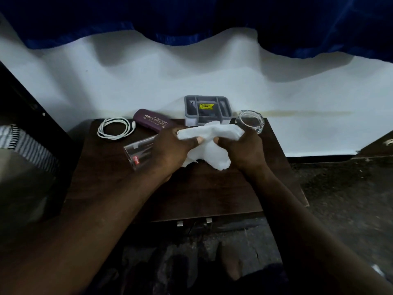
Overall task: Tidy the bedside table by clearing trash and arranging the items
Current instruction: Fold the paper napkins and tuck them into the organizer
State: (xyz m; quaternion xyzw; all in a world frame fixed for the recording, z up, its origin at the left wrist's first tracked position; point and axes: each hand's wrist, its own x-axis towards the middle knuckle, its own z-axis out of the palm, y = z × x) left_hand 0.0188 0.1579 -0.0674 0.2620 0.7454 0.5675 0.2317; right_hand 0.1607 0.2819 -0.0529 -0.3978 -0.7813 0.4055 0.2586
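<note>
White tissue (209, 135) in both curled hands (170, 149) (244, 149)

A dark blue curtain (191, 15) hangs along the far side, its wavy hem over a white wall (148, 81) that bears a faint yellowish streak (308, 112) at the right. At the left lies black-and-white striped cloth (32, 145). The floor (350, 199), near and right, is dark and speckled.

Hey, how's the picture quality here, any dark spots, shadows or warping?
Head view: dim overall, floor nearly black; tissue held by left hand and right hand is brightest; curtain throws soft shadows on wall; wide lens bows the table edges.
</note>
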